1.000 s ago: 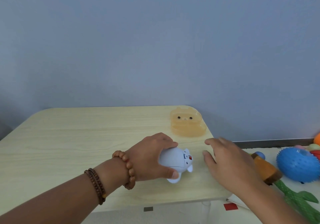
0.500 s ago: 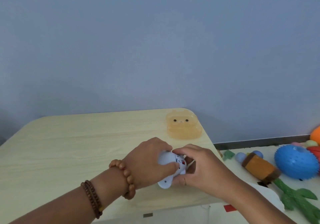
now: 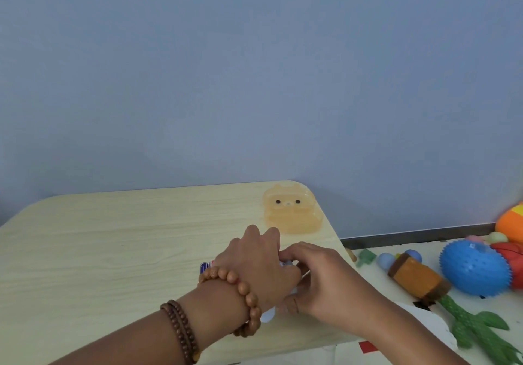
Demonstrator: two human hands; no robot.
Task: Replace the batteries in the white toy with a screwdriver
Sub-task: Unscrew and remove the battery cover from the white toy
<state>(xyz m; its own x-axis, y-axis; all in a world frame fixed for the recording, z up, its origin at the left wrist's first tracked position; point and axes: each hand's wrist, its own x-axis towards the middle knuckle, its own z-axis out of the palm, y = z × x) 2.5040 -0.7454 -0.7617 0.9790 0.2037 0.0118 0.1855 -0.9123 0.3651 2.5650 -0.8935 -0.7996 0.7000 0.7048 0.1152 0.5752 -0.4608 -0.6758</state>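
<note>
The white toy point(image 3: 268, 314) sits near the front right of the light wooden table point(image 3: 113, 237), almost wholly covered by both hands; only a pale foot below my left wrist and a sliver by my fingers show. My left hand point(image 3: 254, 265), with bead bracelets on the wrist, wraps over the toy from the left. From the right, my right hand point(image 3: 319, 277) closes on it, fingers curled against its front. A small blue-printed object point(image 3: 206, 267) peeks out left of my left hand. No screwdriver is visible.
A translucent orange animal-shaped case point(image 3: 291, 212) lies at the table's far right corner. Beyond the table's right edge lie a blue spiky ball point(image 3: 475, 268), an orange-brown plush block point(image 3: 416, 279), a green cactus toy point(image 3: 478, 328) and other toys.
My right hand came in from the right and closed on the toy that my left hand held. Both hands now cover it more fully, and the toy has turned.
</note>
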